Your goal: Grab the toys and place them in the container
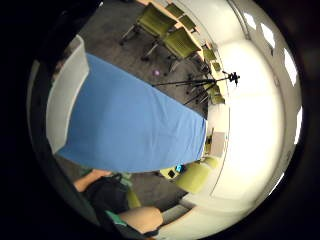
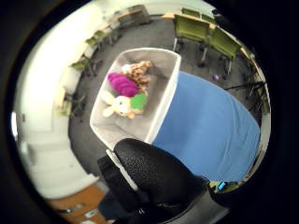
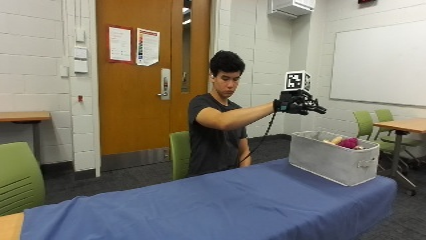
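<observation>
Outside view: hand [image 3: 293, 105] raised above container [image 3: 331, 161]

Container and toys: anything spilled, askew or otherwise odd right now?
Nothing stands out. The grey container sits upright at the end of the blue table, with the plush toys lying inside it. No toy shows on the cloth. The gloved right hand is raised above the container, holding nothing.

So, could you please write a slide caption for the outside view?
Gloved right hand raised above the grey container of toys on the blue table.

Blue-clothed table [image 3: 219, 200] bearing grey container [image 3: 329, 161]
</observation>
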`<state>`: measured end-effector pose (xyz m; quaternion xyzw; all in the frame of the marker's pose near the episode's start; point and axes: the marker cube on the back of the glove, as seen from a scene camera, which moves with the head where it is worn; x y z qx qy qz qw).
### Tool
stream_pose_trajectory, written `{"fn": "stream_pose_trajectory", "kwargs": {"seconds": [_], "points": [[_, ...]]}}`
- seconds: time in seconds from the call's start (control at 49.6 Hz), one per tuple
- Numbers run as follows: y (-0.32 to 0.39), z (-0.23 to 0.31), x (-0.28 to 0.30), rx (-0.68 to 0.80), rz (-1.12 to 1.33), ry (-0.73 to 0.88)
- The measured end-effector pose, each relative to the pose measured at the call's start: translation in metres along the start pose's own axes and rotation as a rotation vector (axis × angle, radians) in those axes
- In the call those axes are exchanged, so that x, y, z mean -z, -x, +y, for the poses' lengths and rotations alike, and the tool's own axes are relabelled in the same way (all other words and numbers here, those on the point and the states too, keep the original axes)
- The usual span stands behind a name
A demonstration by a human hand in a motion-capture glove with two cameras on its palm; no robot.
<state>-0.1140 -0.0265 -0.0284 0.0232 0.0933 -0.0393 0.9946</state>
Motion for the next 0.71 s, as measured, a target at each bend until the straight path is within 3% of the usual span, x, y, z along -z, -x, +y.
{"fn": "stream_pose_trajectory", "kwargs": {"seconds": [0.383, 0.706], "points": [[-0.093, 0.068, -0.052, -0.062, -0.069, -0.013], [-0.116, 0.090, -0.074, -0.081, -0.095, 0.012]]}}
